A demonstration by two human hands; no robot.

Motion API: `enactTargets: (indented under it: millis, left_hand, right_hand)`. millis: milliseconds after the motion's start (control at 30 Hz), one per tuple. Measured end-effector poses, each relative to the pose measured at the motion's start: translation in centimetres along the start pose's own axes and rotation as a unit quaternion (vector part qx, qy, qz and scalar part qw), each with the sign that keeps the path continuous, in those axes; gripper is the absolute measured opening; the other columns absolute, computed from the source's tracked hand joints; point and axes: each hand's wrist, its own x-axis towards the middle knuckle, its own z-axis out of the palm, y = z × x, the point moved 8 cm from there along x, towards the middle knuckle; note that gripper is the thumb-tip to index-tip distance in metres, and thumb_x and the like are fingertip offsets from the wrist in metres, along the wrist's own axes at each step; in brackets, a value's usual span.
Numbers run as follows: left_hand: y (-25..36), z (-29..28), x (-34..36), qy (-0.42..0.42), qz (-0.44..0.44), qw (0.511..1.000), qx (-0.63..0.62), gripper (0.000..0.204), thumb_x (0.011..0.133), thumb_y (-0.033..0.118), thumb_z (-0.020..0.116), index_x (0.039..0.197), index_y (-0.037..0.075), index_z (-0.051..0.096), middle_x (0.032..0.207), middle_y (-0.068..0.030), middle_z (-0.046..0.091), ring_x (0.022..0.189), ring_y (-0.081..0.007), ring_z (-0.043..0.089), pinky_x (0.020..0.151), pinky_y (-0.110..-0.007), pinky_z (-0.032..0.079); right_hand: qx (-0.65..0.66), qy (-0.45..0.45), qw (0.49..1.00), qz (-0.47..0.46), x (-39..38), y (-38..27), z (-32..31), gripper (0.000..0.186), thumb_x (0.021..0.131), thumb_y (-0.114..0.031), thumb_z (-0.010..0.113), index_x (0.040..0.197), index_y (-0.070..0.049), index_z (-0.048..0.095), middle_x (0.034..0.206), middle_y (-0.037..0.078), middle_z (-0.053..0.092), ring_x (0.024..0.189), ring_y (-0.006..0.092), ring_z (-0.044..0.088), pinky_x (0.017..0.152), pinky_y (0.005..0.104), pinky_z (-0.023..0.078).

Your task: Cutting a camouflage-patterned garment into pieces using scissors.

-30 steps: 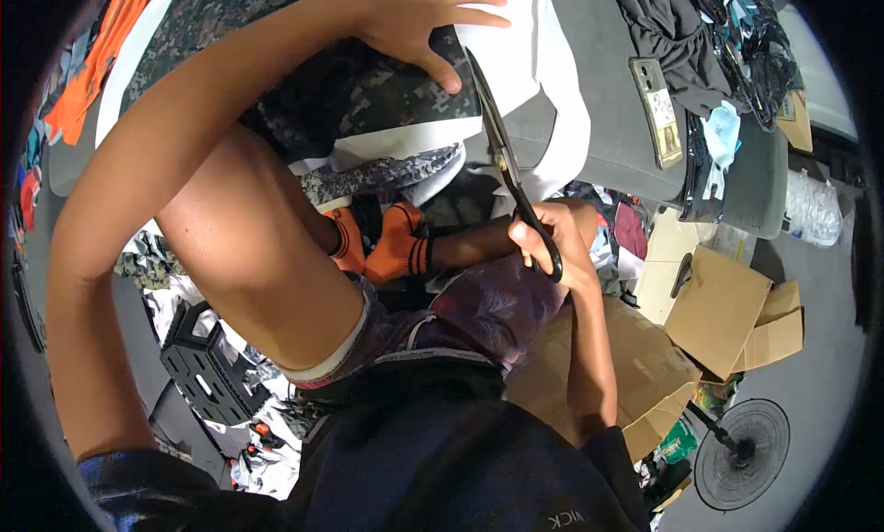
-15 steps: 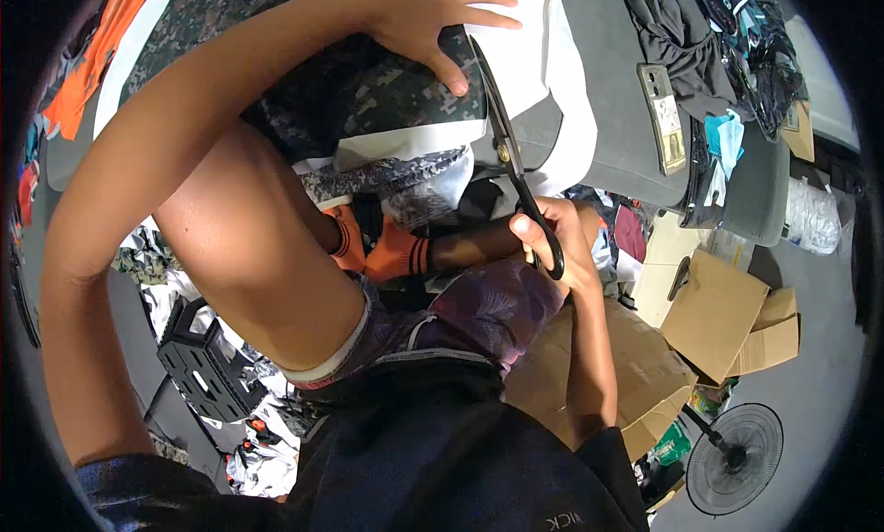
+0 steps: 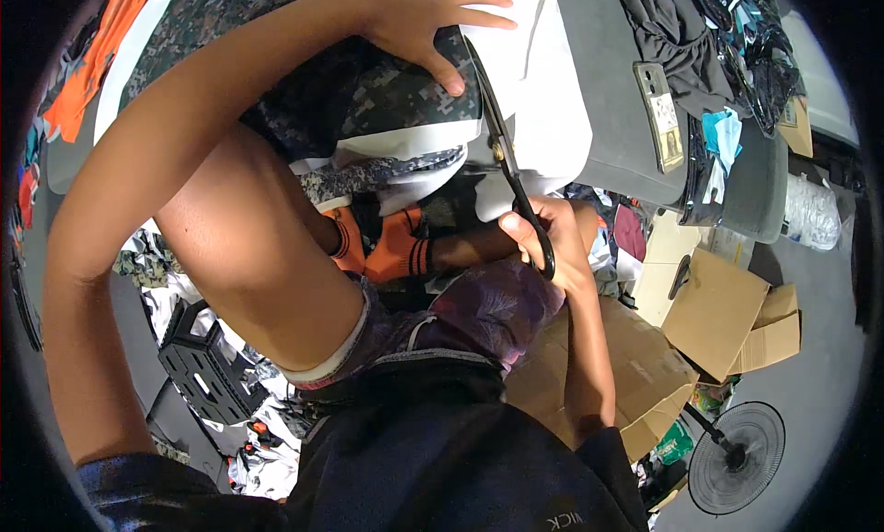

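My left hand (image 3: 419, 30) lies with fingers spread over the boundary between dark digital-camouflage fabric (image 3: 387, 99) and white fabric (image 3: 543, 90) at the top of the view. My right hand (image 3: 562, 242) is closed on the handles of long black scissors (image 3: 497, 140). The blades point up toward my left hand along that boundary; I cannot tell how far apart they are. Below the dark piece is a white band and more folded camouflage cloth (image 3: 387, 171), above my orange socks.
A grey padded surface (image 3: 617, 127) holds a phone (image 3: 658, 117), dark garments (image 3: 672, 44) and a blue mask (image 3: 720, 136). Cardboard boxes (image 3: 714, 311) and a fan (image 3: 737, 454) are at lower right, a black plastic stand (image 3: 207, 366) and cloth piles lower left, orange cloth (image 3: 83, 90) upper left.
The scissors in my right hand have shifted slightly up and left. The white fabric has moved, and the gap seen in it earlier is covered. My left hand stays nearly in place.
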Motion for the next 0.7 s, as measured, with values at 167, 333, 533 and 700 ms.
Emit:
enactTargets:
  millis: [167, 333, 533, 700]
  left_hand:
    - [0.13, -0.11, -0.08, 0.012, 0.010, 1.000, 0.007, 0.099, 0.070, 0.070, 0.063, 0.136, 0.000, 0.041, 0.144, -0.0228, 0.035, 0.133, -0.0392, 0.032, 0.111, -0.049, 0.021]
    - [0.23, -0.15, -0.13, 0.013, 0.001, 1.000, 0.018, 0.099, 0.070, 0.070, 0.063, 0.136, 0.000, 0.041, 0.144, -0.0226, 0.035, 0.132, -0.0394, 0.032, 0.111, -0.048, 0.022]
    - [0.31, -0.10, -0.09, 0.012, 0.001, 1.000, 0.026, 0.099, 0.070, 0.070, 0.063, 0.137, 0.000, 0.040, 0.145, -0.0223, 0.034, 0.132, -0.0395, 0.032, 0.111, -0.048, 0.023]
    - [0.26, -0.01, -0.23, 0.019, 0.006, 0.999, 0.025, 0.099, 0.071, 0.070, 0.063, 0.137, 0.000, 0.040, 0.145, -0.0221, 0.034, 0.132, -0.0394, 0.031, 0.111, -0.048, 0.022]
  right_hand:
    - [0.012, -0.001, 1.000, -0.003, 0.04, -0.24, 0.09, 0.039, 0.086, -0.035, 0.066, 0.062, -0.007, 0.053, 0.050, -0.001, 0.046, 0.043, 0.0067, 0.038, 0.041, 0.0196, 0.029]
    - [0.009, 0.003, 1.000, 0.001, -0.17, -0.25, 0.11, 0.038, 0.086, -0.034, 0.066, 0.063, -0.006, 0.054, 0.050, -0.001, 0.045, 0.043, 0.0064, 0.037, 0.041, 0.0196, 0.028]
    - [0.010, 0.003, 1.000, -0.002, -0.37, -0.25, 0.32, 0.036, 0.087, -0.032, 0.065, 0.064, -0.006, 0.055, 0.050, -0.002, 0.045, 0.043, 0.0062, 0.036, 0.041, 0.0196, 0.028]
    - [-0.001, 0.000, 1.000, -0.015, -0.38, -0.46, 0.41, 0.036, 0.088, -0.030, 0.065, 0.064, -0.006, 0.055, 0.050, -0.002, 0.044, 0.042, 0.0062, 0.036, 0.041, 0.0197, 0.027]
